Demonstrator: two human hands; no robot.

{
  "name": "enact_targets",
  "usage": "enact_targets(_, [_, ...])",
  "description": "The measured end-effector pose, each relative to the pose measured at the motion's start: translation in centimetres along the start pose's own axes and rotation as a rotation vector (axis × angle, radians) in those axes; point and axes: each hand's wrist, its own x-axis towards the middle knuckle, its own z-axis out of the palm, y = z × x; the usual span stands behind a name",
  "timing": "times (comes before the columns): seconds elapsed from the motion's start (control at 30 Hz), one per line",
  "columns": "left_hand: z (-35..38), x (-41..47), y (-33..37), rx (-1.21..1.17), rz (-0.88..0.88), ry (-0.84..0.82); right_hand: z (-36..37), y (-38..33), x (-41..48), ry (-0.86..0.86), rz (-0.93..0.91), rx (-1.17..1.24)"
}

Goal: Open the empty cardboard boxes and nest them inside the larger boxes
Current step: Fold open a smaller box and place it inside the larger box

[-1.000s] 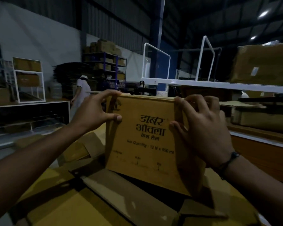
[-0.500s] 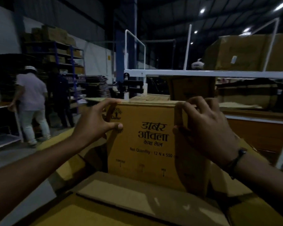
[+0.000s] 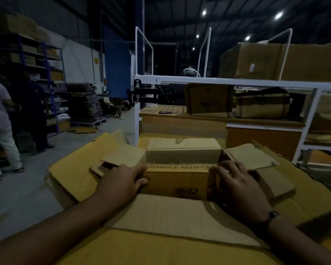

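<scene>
Left hand (image 3: 122, 180) and right hand (image 3: 235, 186) grip the small box (image 3: 176, 181) by its top corners, fingers seemingly curled over in this gloom. It's sunk between them inside the larger box (image 3: 180, 217): empty, light, stiff-edged, with crushable walls.

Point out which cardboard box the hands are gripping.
The small printed box, set in the large open box, left hand and right hand gripping its ends; the other boxes sit on the white rack.
</scene>
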Motion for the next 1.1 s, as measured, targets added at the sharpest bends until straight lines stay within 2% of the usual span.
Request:
enact_targets(0.07, [0.4, -0.4, 0.8, 0.272, 0.062, -0.102, 0.4, -0.3, -0.8, -0.152, 0.004, -0.003])
enact_targets(0.13, [0.7, -0.2, 1.5, 0.413, 0.113, -0.109, 0.0, -0.3, -0.8, -0.28, 0.034, 0.016])
enact_targets(0.23, [1.2, 0.7, 1.3, 0.456, 0.145, -0.107, -0.6, -0.1, -0.5, -0.383, 0.061, -0.009])
enact_targets(0.43, [1.4, 3.4, -0.8, 0.501, 0.206, 0.0, -0.6, 0.8, 1.1, -0.467, 0.085, -0.058])
enact_targets(0.57, [2.1, 4.9, -1.6, 0.475, 0.264, -0.085, -1.3, 0.5, 2.9, -0.5, 0.085, -0.212])
enact_targets(0.63, [3.0, 5.5, -2.3, 0.342, 0.215, -0.233, -1.7, 0.7, 4.0, -0.611, 0.088, -0.204])
enact_targets(0.7, [3.7, 5.7, -2.9, 0.188, 0.153, -0.326, -1.7, 1.0, 4.9, -0.738, 0.099, -0.08])
enact_targets(0.77, [4.3, 5.6, -3.5, 0.068, 0.108, -0.29, -1.2, 1.4, 5.3, -0.84, 0.148, 0.026])
enact_targets(0.83, [4.0, 5.2, -3.3, -0.051, 0.057, -0.269, -0.6, 1.6, 5.1, -0.866, 0.201, 0.09])
enact_targets(0.9, [3.7, 5.6, -3.5, -0.215, -0.053, -0.289, -0.4, 1.5, 4.8, -0.796, 0.221, 0.094])
enact_targets(1.03, [2.7, 6.1, -3.7, -0.757, -0.223, -0.319, -1.3, 0.9, 4.2, -0.466, 0.165, 0.005])
enact_targets(1.1, [2.2, 6.0, -3.3, -0.883, -0.286, -0.291, -2.1, 0.6, 3.7, -0.317, 0.116, -0.03])
